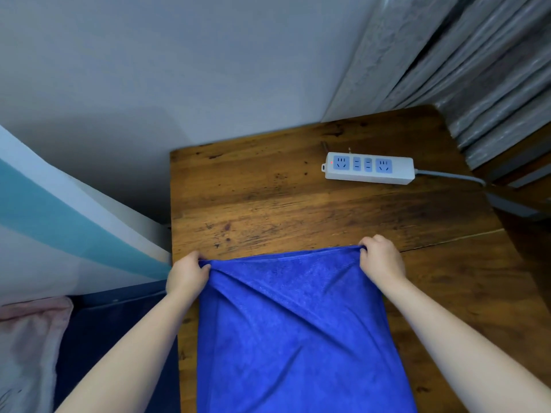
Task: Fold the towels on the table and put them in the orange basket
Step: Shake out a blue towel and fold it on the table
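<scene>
Both hands are pinching the far corners of the blue towel (298, 329) at lower centre of the frame, left hand (186, 277) and right hand (381, 257) spread wide over the wooden table (268, 189), probably keeping that edge taut for a clean fold, no orange basket in sight.

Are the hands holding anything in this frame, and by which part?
Yes: the bright blue terry towel. The left hand grips its far left corner, the right hand its far right corner, above the wooden table.

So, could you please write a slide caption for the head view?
Both hands, left hand and right hand, pinch a blue towel's far corners over a wooden table.
</scene>
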`<state>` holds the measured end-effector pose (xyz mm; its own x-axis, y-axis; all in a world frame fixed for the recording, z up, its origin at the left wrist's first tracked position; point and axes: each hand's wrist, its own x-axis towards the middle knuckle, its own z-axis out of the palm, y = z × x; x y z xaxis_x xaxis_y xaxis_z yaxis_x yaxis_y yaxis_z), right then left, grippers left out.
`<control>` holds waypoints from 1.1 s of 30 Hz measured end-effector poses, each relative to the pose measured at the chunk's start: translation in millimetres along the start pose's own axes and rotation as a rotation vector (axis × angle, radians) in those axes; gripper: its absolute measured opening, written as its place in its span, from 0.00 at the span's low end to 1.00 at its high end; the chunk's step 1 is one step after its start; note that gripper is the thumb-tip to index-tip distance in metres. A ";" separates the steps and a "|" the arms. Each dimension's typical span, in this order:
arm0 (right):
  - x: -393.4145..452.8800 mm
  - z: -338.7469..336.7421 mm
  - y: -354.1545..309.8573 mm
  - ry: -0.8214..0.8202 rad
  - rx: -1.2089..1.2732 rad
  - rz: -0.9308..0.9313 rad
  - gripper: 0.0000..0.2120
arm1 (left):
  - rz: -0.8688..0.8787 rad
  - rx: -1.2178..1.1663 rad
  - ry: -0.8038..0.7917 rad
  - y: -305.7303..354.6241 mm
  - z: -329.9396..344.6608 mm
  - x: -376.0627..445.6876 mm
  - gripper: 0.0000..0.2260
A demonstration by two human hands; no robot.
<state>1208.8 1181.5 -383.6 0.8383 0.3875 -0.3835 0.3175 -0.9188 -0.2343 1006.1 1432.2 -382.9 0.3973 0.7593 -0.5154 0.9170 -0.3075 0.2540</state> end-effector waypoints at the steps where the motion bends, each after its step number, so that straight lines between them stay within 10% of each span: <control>1: -0.6 0.7 1.8 0.019 -0.015 -0.019 0.13 | 0.018 0.036 0.008 -1.4 0.0 -0.8 0.11; 17: 17.3 -30.0 -12.0 -0.261 -0.280 -0.170 0.13 | 0.237 0.198 -0.106 -5.9 -9.0 -1.7 0.08; 25: 9.3 -59.1 -4.3 -0.352 -0.179 -0.125 0.11 | 0.098 -0.498 -0.350 -12.0 -40.6 -13.4 0.11; 33: -21.6 -90.8 -6.2 -0.363 -0.196 -0.166 0.12 | 0.300 -0.203 -0.364 -6.0 -55.7 -35.3 0.06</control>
<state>1228.9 1172.1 -292.8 0.5700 0.4997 -0.6522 0.5416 -0.8254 -0.1590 984.7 1439.1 -320.6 0.6610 0.3953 -0.6378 0.7503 -0.3363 0.5692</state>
